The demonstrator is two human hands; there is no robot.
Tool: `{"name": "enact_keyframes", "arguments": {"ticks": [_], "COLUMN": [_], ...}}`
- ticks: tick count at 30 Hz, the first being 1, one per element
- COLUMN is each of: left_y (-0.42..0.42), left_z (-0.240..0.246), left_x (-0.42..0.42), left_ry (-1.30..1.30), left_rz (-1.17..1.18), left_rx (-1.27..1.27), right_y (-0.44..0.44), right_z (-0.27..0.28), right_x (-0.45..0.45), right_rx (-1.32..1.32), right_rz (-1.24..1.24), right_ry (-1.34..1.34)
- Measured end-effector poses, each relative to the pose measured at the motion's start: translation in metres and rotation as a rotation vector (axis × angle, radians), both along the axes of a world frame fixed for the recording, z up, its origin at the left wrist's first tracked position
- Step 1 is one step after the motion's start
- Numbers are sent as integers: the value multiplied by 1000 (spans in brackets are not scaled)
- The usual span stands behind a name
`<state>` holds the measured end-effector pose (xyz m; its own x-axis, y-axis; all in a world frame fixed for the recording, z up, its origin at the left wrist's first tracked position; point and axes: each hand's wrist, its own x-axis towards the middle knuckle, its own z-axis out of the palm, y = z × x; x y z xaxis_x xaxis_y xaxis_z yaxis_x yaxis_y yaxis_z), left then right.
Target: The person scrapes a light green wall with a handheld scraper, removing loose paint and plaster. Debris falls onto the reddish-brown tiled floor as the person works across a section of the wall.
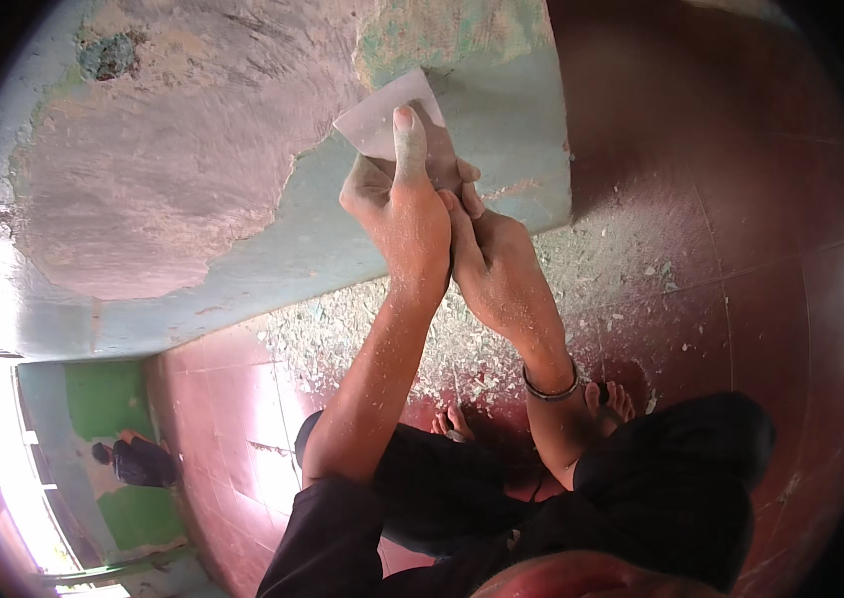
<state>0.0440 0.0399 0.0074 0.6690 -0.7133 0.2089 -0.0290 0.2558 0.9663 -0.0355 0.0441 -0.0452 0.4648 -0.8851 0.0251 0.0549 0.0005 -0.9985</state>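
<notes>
A flat, broad scraper blade lies against the wall, its far edge near the border of the stripped patch. My left hand grips it, with the dusty thumb pressed along its face and the fingers curled behind. Close against it, my right hand holds the same scraper from the lower right, and some of its fingertips show beside the blade. Any handle is hidden by my hands. Pale blue-green paint covers the wall around a large bare plaster patch with a ragged edge. Pale dust coats both hands.
Paint flakes litter the red tiled floor along the wall's base. A dark hole pits the plaster at upper left. My bare feet are on the floor. Far left, another person is low beside a green-painted wall.
</notes>
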Motion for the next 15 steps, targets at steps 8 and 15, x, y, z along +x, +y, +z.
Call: {"name": "enact_keyframes", "arguments": {"ticks": [8, 15], "left_y": [-8, -13], "left_z": [-4, 3], "left_x": [0, 4], "left_ry": [-9, -108], "left_rz": [11, 27], "left_rx": [-18, -85], "right_y": [-8, -16], "right_z": [-3, 2], "right_x": [1, 8], "right_rx": [-5, -193], "right_rz": [18, -74], "right_ry": [-1, -45]}}
